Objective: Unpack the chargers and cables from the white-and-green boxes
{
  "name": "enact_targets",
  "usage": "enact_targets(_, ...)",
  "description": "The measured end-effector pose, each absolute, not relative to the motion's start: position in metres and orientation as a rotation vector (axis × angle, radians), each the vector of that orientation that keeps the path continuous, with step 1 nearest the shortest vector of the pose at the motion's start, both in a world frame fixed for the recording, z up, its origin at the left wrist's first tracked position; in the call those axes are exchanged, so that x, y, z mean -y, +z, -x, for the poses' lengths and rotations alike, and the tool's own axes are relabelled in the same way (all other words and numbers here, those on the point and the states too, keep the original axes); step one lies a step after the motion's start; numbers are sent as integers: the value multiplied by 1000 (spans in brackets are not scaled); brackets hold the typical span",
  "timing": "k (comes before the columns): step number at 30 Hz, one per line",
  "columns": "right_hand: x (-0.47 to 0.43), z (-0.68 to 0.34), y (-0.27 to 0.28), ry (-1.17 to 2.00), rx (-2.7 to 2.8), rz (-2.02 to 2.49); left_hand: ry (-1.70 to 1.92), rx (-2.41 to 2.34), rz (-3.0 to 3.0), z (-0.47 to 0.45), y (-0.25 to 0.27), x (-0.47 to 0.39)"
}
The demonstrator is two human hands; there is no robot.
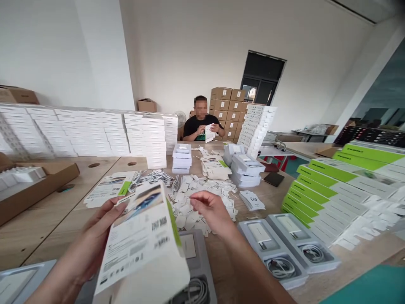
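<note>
My left hand (100,226) grips a white and green printed cardboard box (136,245) by its left edge, tilted, with the barcode panel facing me. To its right, above a heap of small white paper scraps (185,221), my right hand (215,211) is closed in a pinch. Whatever lies between those fingertips is too small to make out. Partly hidden behind the box is a grey tray (210,270) holding a coiled cable (198,291). Two similar trays (268,228) with white chargers and coiled cables lie right of my right forearm.
Stacked green and white boxes (329,190) stand at right, and a long wall of white boxes (95,131) at back left. Flat printed boxes (109,190), white cables (152,177), leaflets (252,200) and an open carton (53,185) lie about. Across the table, a person (201,122) holds a box.
</note>
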State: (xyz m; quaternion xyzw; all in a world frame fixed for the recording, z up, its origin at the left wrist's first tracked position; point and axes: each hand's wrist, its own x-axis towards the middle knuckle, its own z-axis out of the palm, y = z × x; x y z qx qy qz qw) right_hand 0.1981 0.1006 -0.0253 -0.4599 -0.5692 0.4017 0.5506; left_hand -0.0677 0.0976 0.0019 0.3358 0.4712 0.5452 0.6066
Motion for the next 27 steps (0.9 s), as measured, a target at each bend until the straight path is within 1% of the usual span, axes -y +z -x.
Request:
enact_targets(2, -103, -222, -16, 725, 1436, 1233, 1282, -995, -762, 75, -2, -105)
enact_targets(5, -103, -277, -6, 365, 1685, 1610, 1285, -911, -777, 83, -6, -112)
enact_targets(7, -101, -321, -3, 254, 1743, 1783, 1266, -849, -775, 85, -6, -113)
enact_targets(11, -94, -396, -15, 206, 1823, 1976, 1282, -794, -762, 84, -4, -109)
enact_targets(15, -87, -430, -38, 244, 1895, 2011, 1276, -765, -805, 80, -3, -107)
enact_targets(18, -83, -434, -47, 260, 1920, 1969, 1255, -750, -858, 81, -6, -110)
enact_targets(21, -81, -433, -45, 228, 1927, 1911, 1234, -733, -931, 84, -12, -113)
enact_targets(27, -88, -413, -21, -89, 1722, 1799, 1265, -821, -908, 86, -25, -118)
